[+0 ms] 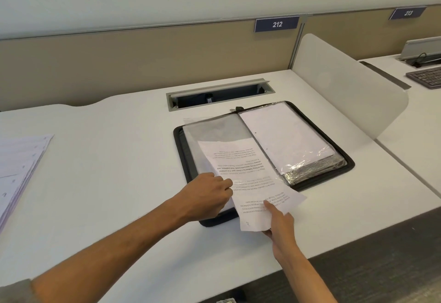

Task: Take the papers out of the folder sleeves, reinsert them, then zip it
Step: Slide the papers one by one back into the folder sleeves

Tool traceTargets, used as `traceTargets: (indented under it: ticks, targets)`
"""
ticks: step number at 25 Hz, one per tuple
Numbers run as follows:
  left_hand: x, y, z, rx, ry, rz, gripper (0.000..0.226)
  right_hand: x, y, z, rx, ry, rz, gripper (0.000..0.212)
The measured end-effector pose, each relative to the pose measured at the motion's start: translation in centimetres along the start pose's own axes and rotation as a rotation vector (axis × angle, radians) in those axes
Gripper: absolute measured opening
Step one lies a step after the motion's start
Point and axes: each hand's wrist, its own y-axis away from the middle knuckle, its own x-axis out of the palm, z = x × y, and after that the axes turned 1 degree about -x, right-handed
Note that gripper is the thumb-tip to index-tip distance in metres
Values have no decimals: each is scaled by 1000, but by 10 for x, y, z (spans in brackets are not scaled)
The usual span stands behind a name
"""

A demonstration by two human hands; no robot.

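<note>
A black zip folder [347, 159] lies open on the white desk, its clear sleeves spread left and right. A printed sheet of paper [241, 171] sticks halfway out of the left sleeve [214, 128], text upside down to me. My right hand [278, 221] pinches the sheet's near corner, thumb on top. My left hand [210, 195] holds the near edge of the left sleeve beside the sheet, fingers curled. The right sleeve [288, 135] holds a white sheet over a stack of crinkled plastic sleeves. The zipper pull [237, 108] sits at the folder's far edge.
A stack of papers [19, 166] lies at the desk's left edge. An open cable tray [219, 94] is set into the desk behind the folder. A frosted divider [346, 85] stands on the right, with a keyboard [427, 77] beyond it. The desk's front edge runs just below my right hand.
</note>
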Motion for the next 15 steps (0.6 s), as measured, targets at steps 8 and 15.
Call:
traceTargets:
  ticks: [8, 15]
  targets:
    - [12, 12, 3, -5, 12, 61, 21, -16, 16, -19, 65, -65, -162, 16]
    - [7, 13, 2, 6, -5, 61, 21, 28, -16, 13, -20, -34, -39, 6]
